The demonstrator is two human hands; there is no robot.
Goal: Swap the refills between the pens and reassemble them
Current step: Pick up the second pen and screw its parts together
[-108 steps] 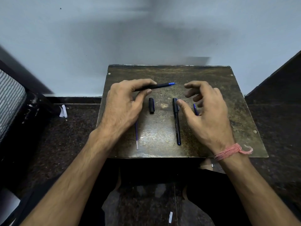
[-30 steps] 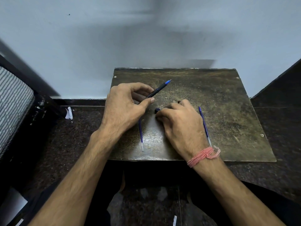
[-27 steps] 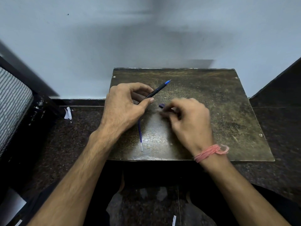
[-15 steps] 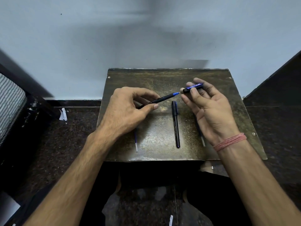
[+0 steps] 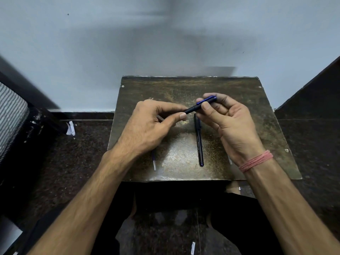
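My left hand (image 5: 149, 126) grips the barrel of a black pen (image 5: 193, 108) above the small worn table (image 5: 257, 126). My right hand (image 5: 228, 120) pinches a black cap with a blue clip (image 5: 207, 100), which sits over the pen's tip end. A second black pen (image 5: 199, 142), capped, lies lengthwise on the table between my hands. One loose refill (image 5: 153, 161) pokes out from under my left wrist. The end of another refill (image 5: 229, 160) shows beside my right wrist.
The table stands against a pale wall (image 5: 165, 43). Dark speckled floor (image 5: 64, 153) surrounds it. A striped object (image 5: 11, 115) is at the left edge, and a scrap of white paper (image 5: 70, 128) lies near the wall.
My right hand picked the cap up from the table, lifted it to the pen's blue tip, and has slid it over the tip. The tip no longer shows.
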